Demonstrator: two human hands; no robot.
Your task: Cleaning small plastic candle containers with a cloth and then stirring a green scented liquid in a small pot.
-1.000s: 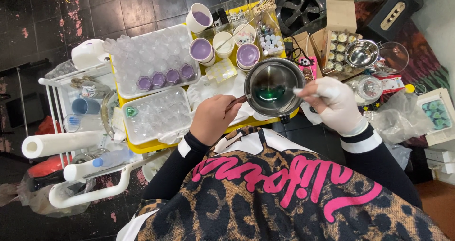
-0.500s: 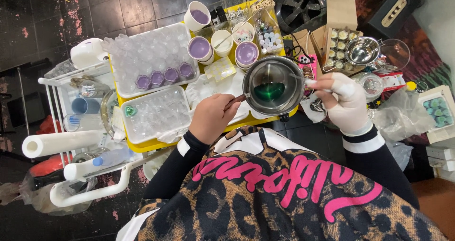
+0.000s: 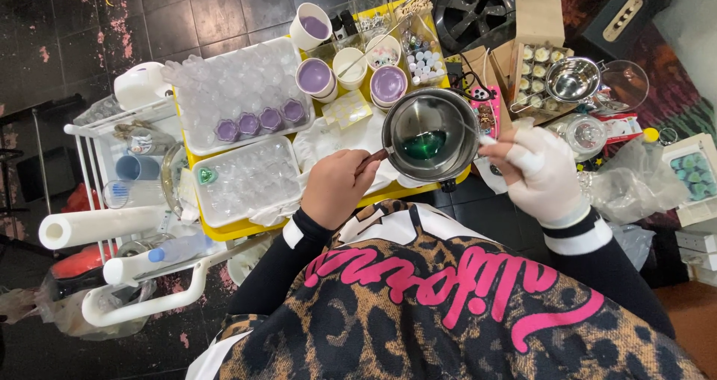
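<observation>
While the left hand grips the pan handle and gloved right hand fingers pinch a stirrer, tilting could spill green liquid onto the yellow tray.

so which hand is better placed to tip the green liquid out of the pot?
Left, probably. The left hand grips the handle of the metal pot holding green liquid. The gloved right hand only holds a thin stick at the rim.
</observation>
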